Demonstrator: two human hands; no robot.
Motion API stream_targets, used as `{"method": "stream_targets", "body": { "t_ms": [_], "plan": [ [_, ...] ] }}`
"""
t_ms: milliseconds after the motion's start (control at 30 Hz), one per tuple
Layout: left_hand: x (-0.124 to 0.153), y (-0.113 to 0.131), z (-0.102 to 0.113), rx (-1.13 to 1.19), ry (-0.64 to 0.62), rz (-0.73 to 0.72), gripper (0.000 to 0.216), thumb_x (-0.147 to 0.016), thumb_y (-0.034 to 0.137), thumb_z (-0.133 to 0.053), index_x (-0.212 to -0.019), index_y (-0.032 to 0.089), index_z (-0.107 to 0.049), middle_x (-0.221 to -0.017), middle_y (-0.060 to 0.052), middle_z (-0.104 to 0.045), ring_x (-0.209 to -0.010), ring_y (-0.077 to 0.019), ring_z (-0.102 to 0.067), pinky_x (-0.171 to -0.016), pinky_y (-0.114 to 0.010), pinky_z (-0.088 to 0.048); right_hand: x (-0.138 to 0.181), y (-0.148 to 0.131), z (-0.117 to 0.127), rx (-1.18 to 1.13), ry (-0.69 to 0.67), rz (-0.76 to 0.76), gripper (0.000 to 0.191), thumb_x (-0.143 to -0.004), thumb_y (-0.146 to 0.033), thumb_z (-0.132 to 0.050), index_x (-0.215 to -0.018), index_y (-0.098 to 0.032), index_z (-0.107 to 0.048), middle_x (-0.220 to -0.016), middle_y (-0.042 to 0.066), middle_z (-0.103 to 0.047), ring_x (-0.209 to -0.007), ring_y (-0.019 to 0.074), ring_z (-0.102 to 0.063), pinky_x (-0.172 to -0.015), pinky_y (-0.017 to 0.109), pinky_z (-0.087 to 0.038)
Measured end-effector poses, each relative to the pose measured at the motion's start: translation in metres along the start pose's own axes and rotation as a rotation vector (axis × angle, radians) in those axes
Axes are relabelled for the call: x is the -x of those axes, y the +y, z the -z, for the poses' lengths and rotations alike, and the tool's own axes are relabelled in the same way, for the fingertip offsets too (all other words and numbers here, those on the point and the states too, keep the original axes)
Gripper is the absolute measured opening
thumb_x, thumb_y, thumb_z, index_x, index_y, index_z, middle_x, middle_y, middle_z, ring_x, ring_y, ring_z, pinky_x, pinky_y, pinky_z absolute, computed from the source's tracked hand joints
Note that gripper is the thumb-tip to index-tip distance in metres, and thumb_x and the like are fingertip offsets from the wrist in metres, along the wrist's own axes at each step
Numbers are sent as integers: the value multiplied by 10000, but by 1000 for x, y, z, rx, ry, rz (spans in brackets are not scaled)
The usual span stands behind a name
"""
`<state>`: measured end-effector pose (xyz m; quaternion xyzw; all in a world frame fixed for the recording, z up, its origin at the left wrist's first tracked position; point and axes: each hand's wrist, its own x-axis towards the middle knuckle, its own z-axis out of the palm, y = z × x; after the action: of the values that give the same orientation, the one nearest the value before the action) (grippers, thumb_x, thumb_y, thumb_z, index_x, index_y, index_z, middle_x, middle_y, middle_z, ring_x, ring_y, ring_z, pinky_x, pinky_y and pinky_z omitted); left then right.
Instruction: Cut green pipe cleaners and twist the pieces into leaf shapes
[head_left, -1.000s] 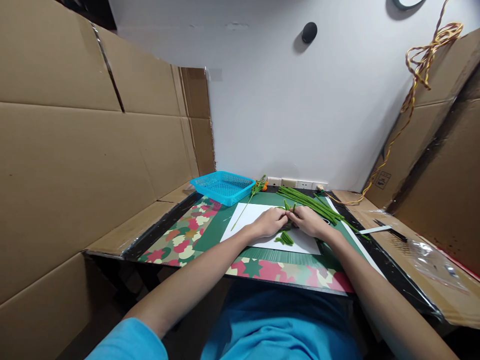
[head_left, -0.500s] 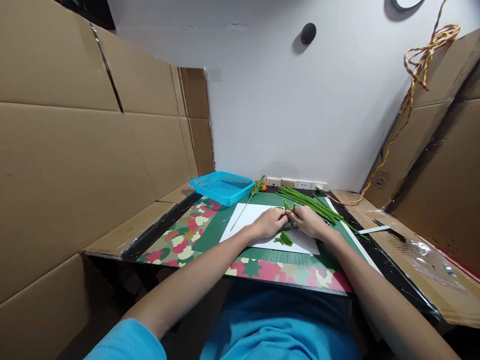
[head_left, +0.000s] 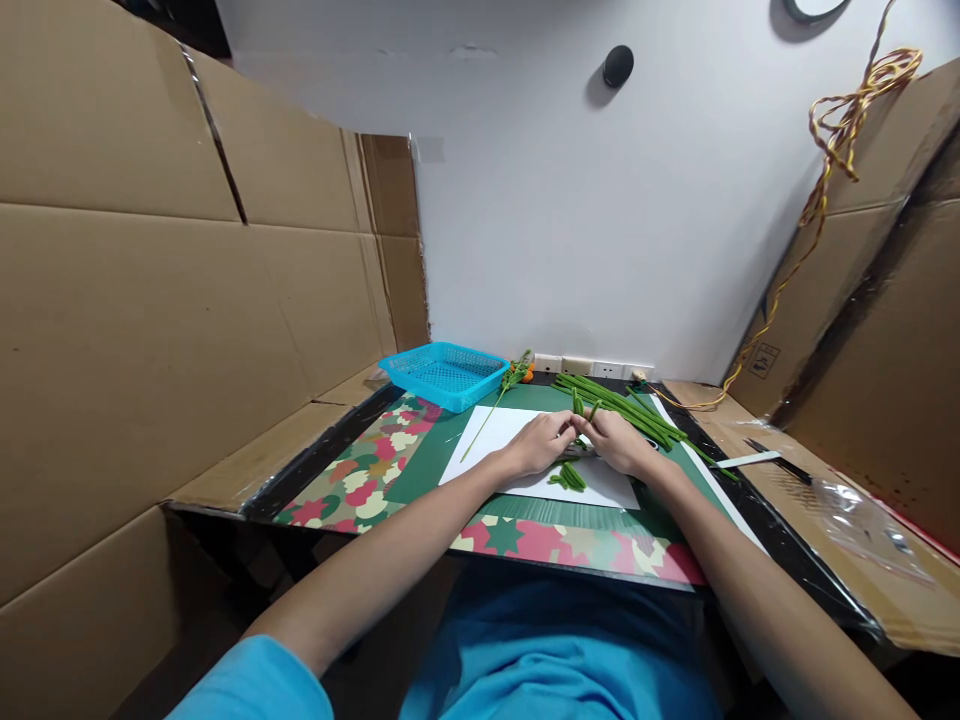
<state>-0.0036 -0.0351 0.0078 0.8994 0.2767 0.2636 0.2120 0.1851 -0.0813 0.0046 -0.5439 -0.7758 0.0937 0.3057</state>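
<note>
Over a white sheet of paper (head_left: 480,440), my left hand (head_left: 541,443) and my right hand (head_left: 613,440) meet at the fingertips. Both are closed on a fuzzy green pipe cleaner (head_left: 577,402), whose bent ends stick up above the fingers; the part between the fingers is hidden. Just below the hands lies a small pile of short green pipe cleaner pieces (head_left: 571,477). Something dark and metallic shows partly under the hands, too covered to name. Behind my right hand rests a bundle of long green pipe cleaners (head_left: 619,405).
A blue plastic basket (head_left: 444,385) stands at the back left, beside a green stem with orange flowers (head_left: 516,374). To the right lie a white strip (head_left: 748,459), a dark pen-like tool (head_left: 784,463) and a clear plastic bag (head_left: 862,520). Cardboard walls (head_left: 300,280) flank the table.
The green ends above my fingers have shifted; one now stands taller as a loop and the other leans to the right. Both hands stay in nearly the same place.
</note>
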Motion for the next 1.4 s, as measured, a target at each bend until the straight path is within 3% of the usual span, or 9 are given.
{"method": "stream_targets", "body": {
  "t_ms": [200, 433, 733, 1100, 1233, 1400],
  "plan": [
    [0, 2, 0, 12, 18, 1, 266, -963, 319, -460, -973, 165, -677, -751, -27, -675, -655, -171, -585, -616, -255, -373, 0, 2, -2, -21, 14, 8, 382, -1053, -493, -348, -794, -233, -452, -729, 4, -573, -648, 167, -499, -626, 277, -293],
    [-1, 2, -1, 117, 42, -22, 234, -953, 310, -462, -915, 169, -645, -750, -10, -644, -658, -149, -563, -606, -242, -374, -2, 7, -3, -77, 137, 77, 360, -1028, -478, -421, -759, -244, -371, -645, -41, -458, -602, 151, -438, -610, 271, -298],
    [-2, -1, -8, 312, 38, 27, 285, -964, 432, -493, -949, 167, -596, -659, 2, -598, -556, -133, -543, -556, -249, -397, -2, 2, 2, -157, 209, 113, 415, -1012, -482, -466, -696, -225, -390, -601, -52, -378, -562, 123, -347, -565, 268, -261],
    [-4, 8, -5, 405, 102, 19, 312, -952, 446, -527, -797, 175, -532, -597, 30, -540, -525, -98, -482, -529, -226, -340, -1, -5, 6, -195, 232, 65, 436, -1000, -485, -449, -652, -223, -429, -541, -25, -448, -530, 126, -382, -533, 277, -280],
    [-4, 10, -3, 383, 119, 34, 326, -936, 461, -546, -790, 170, -559, -586, 37, -516, -522, -97, -463, -527, -228, -333, -1, -8, 8, -201, 294, 43, 348, -967, -469, -489, -715, -233, -442, -566, -18, -508, -544, 139, -434, -534, 274, -307],
    [-4, 9, -3, 393, 130, 24, 337, -943, 472, -546, -806, 165, -571, -601, 32, -528, -525, -92, -459, -526, -224, -329, -1, -7, 7, -251, 247, 51, 269, -968, -452, -496, -811, -237, -458, -583, -24, -541, -536, 149, -472, -543, 274, -325]
  ]
}}
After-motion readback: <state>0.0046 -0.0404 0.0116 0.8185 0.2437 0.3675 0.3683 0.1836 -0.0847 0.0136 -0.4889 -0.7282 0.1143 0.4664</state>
